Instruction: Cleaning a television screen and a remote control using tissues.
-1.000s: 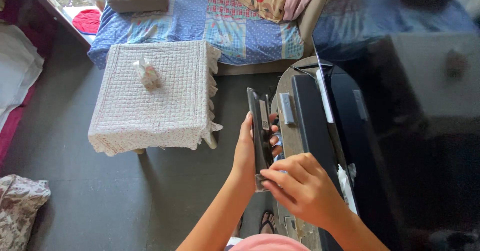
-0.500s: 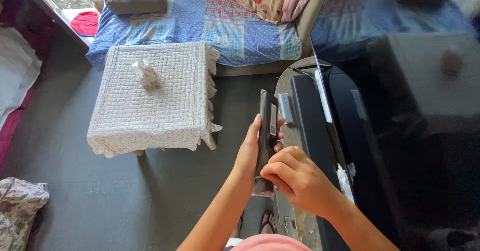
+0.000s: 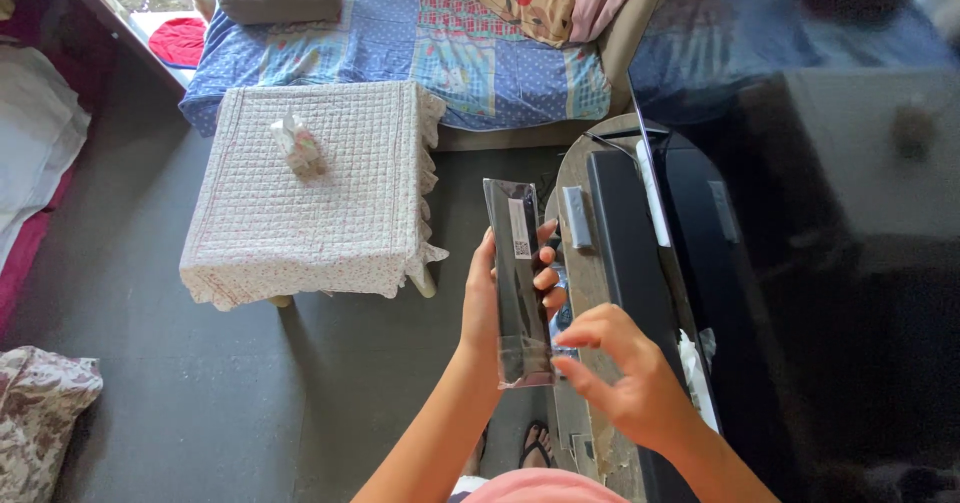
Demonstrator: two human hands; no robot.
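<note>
tbh the long black remote in its clear plastic sleeve (image 3: 519, 283) is only pinched upright by the left hand (image 3: 487, 308) over the floor beside the TV stand, right hand (image 3: 628, 383) spread and barely touching, so it could slip out imo.

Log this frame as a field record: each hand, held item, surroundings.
left hand: wrapped around a long black device in a clear plastic sleeve, held upright, grip at mid-length
right hand: fingers spread beside the sleeve's lower end; contact cannot be told
sleeve: white label near the top
right of hands: dark stand with a long black bar and a large dark screen
left of hands: low table under a quilted white cover, small wrapped bundle on it
behind: couch with a blue patchwork throw
</note>
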